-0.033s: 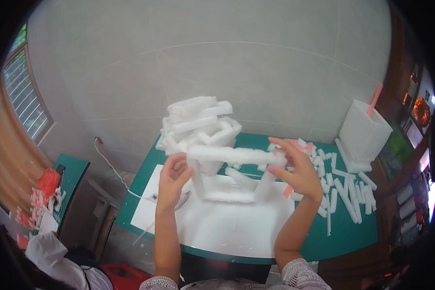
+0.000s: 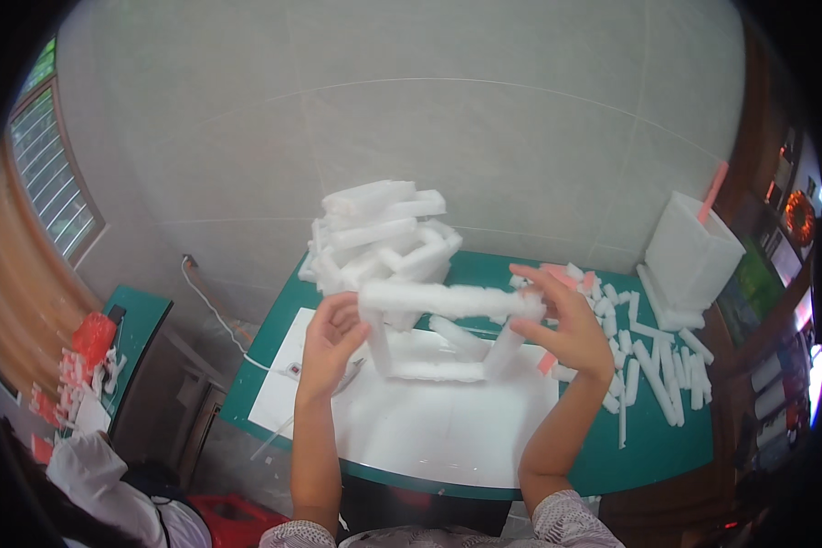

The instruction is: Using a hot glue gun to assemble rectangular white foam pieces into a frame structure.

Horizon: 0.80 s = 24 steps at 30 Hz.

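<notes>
A frame of white foam sticks stands on a white sheet (image 2: 429, 425). Its long top bar (image 2: 447, 299) lies across a left upright (image 2: 377, 345) and a slanted right upright (image 2: 505, 349), with a bottom bar (image 2: 438, 370) flat on the sheet. My left hand (image 2: 329, 340) grips the left upright near its top. My right hand (image 2: 566, 331) holds the right end of the top bar, fingers spread around it. A tall heap of white foam sticks (image 2: 384, 237) rises just behind the frame.
The sheet lies on a green table (image 2: 653, 447). Several loose foam sticks (image 2: 653, 365) and pink pieces (image 2: 557, 272) are scattered at the right. A white foam box (image 2: 690, 260) holds a pink stick (image 2: 714, 190). A side table with red items (image 2: 91, 340) stands at the left, near another person (image 2: 100, 484).
</notes>
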{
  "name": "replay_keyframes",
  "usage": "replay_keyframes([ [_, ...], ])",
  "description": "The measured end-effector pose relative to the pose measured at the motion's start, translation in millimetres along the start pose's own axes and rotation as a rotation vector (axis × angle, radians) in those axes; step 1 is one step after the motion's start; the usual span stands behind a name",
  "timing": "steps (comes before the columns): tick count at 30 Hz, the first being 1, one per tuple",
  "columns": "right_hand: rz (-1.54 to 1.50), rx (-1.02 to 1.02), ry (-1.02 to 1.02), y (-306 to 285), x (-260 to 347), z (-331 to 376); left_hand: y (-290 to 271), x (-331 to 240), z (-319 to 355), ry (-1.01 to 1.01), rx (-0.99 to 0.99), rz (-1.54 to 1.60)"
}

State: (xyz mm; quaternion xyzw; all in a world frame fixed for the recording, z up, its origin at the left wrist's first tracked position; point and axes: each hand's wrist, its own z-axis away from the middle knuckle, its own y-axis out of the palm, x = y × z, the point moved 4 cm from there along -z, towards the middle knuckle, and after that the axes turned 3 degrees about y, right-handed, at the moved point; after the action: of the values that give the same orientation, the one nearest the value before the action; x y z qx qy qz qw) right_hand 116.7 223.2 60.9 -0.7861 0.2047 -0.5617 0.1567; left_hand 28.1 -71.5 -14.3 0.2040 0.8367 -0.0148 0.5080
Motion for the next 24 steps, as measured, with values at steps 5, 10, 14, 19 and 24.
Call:
replay_keyframes([
  [5,0.132,0.275,0.005,12.0,-17.3,-7.6,-11.1,2.4,40.2,-0.081,0.035,-0.031],
  [10,0.132,0.411,0.059,31.8,-28.9,-22.2,-20.1,-0.6,57.1,-0.18,0.156,-0.218],
  [14,0.037,0.491,0.053,40.1,-48.1,-32.0,-27.8,-21.4,56.6,-0.345,0.3,-0.445],
  [19,0.04,0.526,0.086,43.2,-51.4,-34.1,-49.4,-27.9,60.0,-0.345,0.445,-0.619],
  [24,-0.039,0.512,0.128,36.3,-54.2,-32.4,-101.9,-0.1,55.9,-0.124,0.498,-0.921],
])
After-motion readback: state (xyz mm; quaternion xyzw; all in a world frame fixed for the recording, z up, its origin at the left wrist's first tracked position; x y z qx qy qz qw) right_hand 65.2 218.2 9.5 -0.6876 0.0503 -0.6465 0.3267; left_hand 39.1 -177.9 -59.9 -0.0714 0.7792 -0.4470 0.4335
